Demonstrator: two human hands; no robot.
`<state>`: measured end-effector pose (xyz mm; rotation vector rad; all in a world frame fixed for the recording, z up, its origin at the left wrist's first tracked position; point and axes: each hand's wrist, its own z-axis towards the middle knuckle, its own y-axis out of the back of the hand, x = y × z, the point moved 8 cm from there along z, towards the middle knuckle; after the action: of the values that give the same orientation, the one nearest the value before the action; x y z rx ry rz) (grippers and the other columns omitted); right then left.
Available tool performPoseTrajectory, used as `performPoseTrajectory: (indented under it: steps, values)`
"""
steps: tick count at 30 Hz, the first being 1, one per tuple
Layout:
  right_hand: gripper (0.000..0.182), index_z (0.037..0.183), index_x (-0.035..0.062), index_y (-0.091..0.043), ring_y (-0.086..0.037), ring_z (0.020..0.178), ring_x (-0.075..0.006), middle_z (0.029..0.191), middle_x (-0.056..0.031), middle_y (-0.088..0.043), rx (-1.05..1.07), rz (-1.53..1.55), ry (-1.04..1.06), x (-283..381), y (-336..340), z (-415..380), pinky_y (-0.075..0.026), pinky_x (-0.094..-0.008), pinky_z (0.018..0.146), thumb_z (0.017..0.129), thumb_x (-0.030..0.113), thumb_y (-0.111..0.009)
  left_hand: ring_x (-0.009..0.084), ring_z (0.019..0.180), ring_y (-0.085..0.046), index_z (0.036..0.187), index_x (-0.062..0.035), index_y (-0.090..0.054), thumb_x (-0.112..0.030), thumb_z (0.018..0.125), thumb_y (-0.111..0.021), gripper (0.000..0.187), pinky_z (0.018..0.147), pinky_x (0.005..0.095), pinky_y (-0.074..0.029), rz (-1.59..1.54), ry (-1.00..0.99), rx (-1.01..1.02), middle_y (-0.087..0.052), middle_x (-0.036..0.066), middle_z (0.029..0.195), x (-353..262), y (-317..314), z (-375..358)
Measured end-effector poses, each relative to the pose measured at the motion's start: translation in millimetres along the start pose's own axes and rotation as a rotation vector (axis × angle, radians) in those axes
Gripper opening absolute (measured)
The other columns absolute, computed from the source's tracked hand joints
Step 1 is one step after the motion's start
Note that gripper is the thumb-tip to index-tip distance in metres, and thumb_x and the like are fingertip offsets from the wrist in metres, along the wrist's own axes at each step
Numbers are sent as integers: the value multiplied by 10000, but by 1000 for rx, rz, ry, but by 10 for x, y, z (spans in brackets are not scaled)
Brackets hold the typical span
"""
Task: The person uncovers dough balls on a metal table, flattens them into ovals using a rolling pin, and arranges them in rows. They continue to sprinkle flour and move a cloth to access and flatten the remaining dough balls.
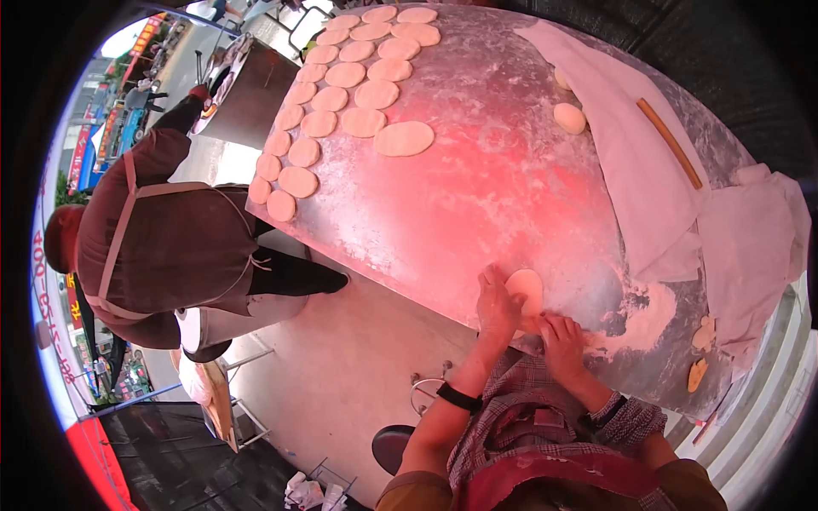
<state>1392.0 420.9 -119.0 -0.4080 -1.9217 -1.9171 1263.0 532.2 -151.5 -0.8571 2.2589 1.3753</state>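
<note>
A flat round of dough [526, 288] lies near the front edge of the floured metal table [477, 196]. My left hand [500, 305] is at its left edge, thumb and fingers closed on the rim. Just below and to the right of the round, my right hand [562, 341] is closed with curled fingers. A small pale piece shows between the two hands; whether it is dough or a tool I cannot tell. Loose flour [648, 319] is spread to the right of my right hand.
Several dough rounds [362, 122] cover the table's far left. A dough ball [569, 118] sits beside a white cloth [626, 170] bearing a wooden stick [669, 143]. A yellowish piece [697, 375] lies at the right corner. Another person [170, 247] in an apron stands left.
</note>
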Motion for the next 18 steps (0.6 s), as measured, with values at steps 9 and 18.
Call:
performPoseTrajectory:
  steps: [9, 18]
  values:
    - [427, 1217, 31, -586, -552, 1067, -356, 1148, -149, -598, 113, 283, -182, -192, 128, 48, -447, -434, 950, 790, 13, -605, 159, 927, -666, 1117, -47, -634, -136, 895, -695, 246, 826, 308, -554, -944, 21, 72, -681, 83, 1023, 846, 422, 648]
    - [452, 1251, 1, -548, -544, 1122, -364, 1202, -192, -563, 166, 485, -362, -356, -26, 713, -430, -421, 998, 802, 18, -598, 265, 1163, -568, 1347, -8, -507, -194, 944, -649, 467, 908, 365, -504, -1059, -31, -594, -568, 154, 1296, 1494, 2559, 2810]
